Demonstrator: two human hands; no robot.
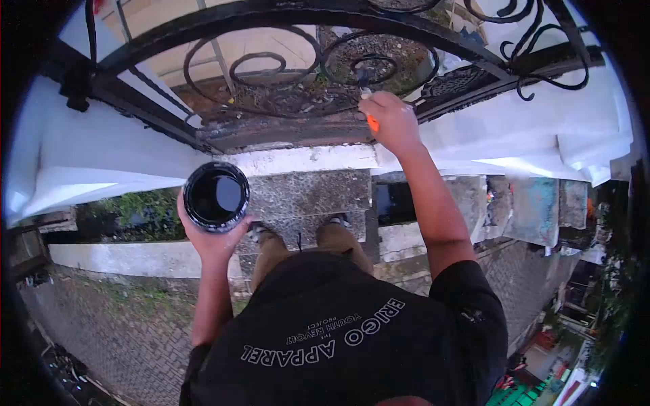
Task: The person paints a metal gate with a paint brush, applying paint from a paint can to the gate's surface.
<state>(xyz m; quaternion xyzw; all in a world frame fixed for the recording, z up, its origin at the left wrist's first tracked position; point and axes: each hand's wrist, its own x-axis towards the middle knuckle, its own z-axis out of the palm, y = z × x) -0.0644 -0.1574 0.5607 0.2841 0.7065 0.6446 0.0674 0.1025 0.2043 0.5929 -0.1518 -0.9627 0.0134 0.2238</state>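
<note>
My left hand (215,245) is wrapped round a can of black paint (191,201), held upright in front of my body with its open top facing me. Farther forward, my right hand (393,123) grips a paintbrush (372,123) by its orange handle. The brush's dark bristles overlap a spiral scroll of the black wrought-iron gate (305,17). Curled ironwork spreads on both sides of the brush beneath the gate's arched bar.
White sheeting (101,145) lines the left side, and more white sheeting (501,139) hangs at the right. My feet stand on a concrete slab (305,193) beside a water-filled ditch (393,203). Behind lies a paved path (122,331); plants (152,210) grow at left.
</note>
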